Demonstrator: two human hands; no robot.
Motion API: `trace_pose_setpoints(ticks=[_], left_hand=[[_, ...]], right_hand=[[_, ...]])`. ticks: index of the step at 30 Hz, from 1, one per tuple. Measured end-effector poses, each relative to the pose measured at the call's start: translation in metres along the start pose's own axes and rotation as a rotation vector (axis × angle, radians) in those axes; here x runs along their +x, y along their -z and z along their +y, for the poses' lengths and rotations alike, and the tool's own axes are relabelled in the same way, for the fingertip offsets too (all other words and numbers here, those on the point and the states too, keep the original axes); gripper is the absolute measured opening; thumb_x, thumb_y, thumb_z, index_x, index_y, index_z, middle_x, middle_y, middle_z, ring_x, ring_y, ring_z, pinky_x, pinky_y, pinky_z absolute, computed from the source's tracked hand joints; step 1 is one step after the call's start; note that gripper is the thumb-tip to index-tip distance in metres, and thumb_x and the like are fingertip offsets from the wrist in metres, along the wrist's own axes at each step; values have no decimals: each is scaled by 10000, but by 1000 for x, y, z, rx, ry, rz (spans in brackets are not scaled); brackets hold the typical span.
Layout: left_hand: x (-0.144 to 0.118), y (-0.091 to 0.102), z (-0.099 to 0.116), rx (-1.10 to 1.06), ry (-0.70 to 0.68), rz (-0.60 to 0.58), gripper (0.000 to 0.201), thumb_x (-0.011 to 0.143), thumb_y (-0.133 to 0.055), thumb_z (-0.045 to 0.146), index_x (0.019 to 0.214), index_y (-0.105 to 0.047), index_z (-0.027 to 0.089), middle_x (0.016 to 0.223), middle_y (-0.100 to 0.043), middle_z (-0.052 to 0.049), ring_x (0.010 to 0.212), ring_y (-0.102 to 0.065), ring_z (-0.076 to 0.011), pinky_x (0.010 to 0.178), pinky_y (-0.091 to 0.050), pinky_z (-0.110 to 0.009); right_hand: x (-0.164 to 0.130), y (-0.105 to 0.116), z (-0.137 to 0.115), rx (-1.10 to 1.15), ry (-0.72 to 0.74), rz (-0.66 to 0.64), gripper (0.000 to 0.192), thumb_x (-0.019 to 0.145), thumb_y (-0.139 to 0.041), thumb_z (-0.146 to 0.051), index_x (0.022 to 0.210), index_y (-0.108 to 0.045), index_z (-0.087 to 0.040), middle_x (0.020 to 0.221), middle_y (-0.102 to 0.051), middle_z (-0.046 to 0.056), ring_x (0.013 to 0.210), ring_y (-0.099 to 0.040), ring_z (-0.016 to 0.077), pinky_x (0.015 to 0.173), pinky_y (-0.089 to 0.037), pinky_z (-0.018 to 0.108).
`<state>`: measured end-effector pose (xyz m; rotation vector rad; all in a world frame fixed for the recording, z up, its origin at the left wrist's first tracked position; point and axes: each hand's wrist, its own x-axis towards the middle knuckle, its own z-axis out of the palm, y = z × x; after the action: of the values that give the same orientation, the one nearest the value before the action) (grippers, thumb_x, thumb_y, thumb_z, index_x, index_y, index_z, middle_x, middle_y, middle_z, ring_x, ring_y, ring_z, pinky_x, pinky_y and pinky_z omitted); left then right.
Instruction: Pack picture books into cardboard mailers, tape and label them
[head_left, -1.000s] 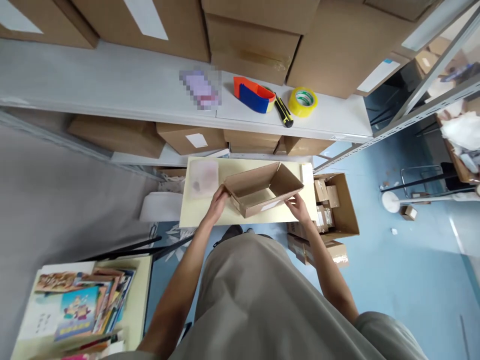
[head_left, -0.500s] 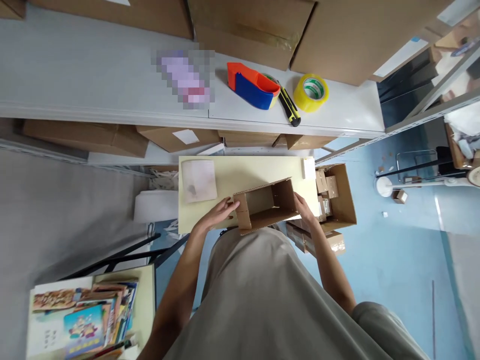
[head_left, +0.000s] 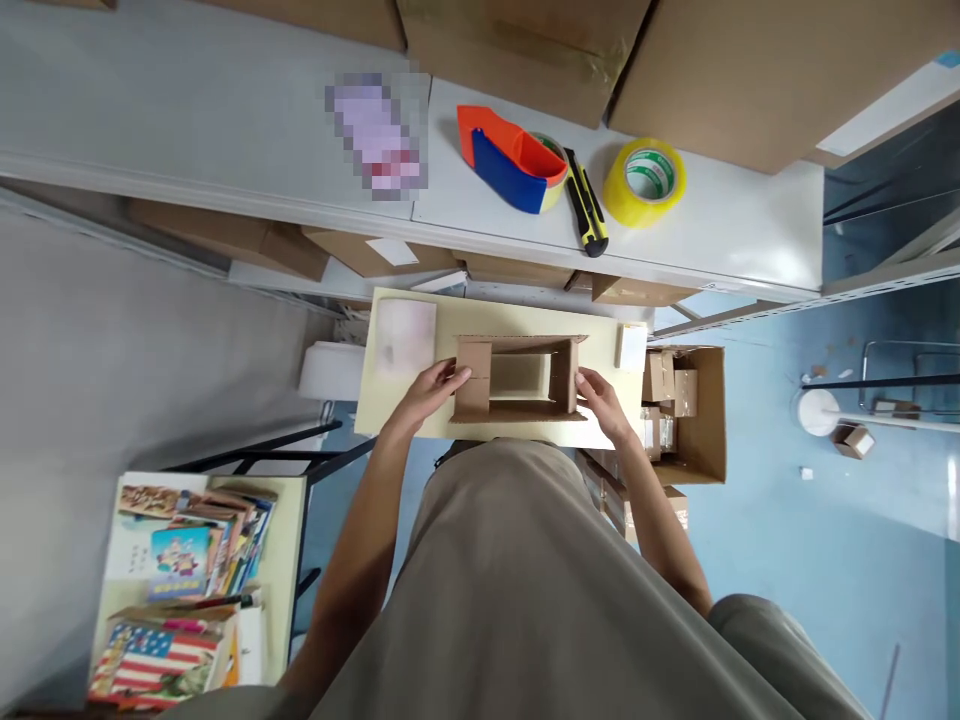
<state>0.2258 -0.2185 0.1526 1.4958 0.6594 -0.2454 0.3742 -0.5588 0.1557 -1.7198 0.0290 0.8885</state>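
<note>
Carton [head_left: 519,410] between hands [head_left: 426,395] [head_left: 602,404], pale sheet [head_left: 406,337] nearby, cutter [head_left: 585,205] beside yellow tape [head_left: 616,200]

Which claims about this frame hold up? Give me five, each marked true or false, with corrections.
1. The left hand and right hand touch opposite ends of a cardboard carton. True.
2. A utility knife lies between the orange-and-blue tape dispenser and the yellow tape roll. True.
3. The yellow tape roll sits inside the cardboard carton. False: it sits on the shelf.
4. The left hand grips the utility knife. False: the knife lies on the shelf.
5. A book with a stars-and-stripes cover lies at the person's left. True.
</note>
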Motion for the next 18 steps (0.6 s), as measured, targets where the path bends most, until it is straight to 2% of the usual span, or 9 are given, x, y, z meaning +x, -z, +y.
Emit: trace_pose_setpoints(ticks=[5,9,15,18], left_hand=[[17,-7,-11,71,5,97,849,805,-796,882,1269,-783,172,1226,-819,-142,1222,-725,-340,1016,-592,-381],[23,-7,-20,117,-36,135,812,819,-763,872,1212,-784,162,1120,-812,-112,1132,-717,-300,979,-574,-358],[25,-7,-22,216,-101,147,723,864,-740,868,1085,-765,180,936,-771,-67,1004,-711,-274,921,-587,-344],[28,-8,-24,222,-98,149,732,884,-719,863,1122,-757,171,1020,-796,-106,1069,-742,-303,958,-614,-378]], right_hand=[[20,-5,8,-106,-14,2,788,872,-810,-826,1341,-711,-200,1322,-817,169,1102,-819,307,906,-702,425],[27,-10,14,-207,-27,19,733,893,-784,-778,1355,-695,-215,1336,-813,164,1088,-839,316,812,-683,389],[26,-14,13,-375,34,78,688,944,-704,-777,1347,-714,-219,1332,-830,175,1048,-852,339,843,-679,431],[26,-17,11,-377,45,87,704,959,-680,-792,1364,-709,-216,1342,-827,185,1060,-850,350,848,-685,447]])
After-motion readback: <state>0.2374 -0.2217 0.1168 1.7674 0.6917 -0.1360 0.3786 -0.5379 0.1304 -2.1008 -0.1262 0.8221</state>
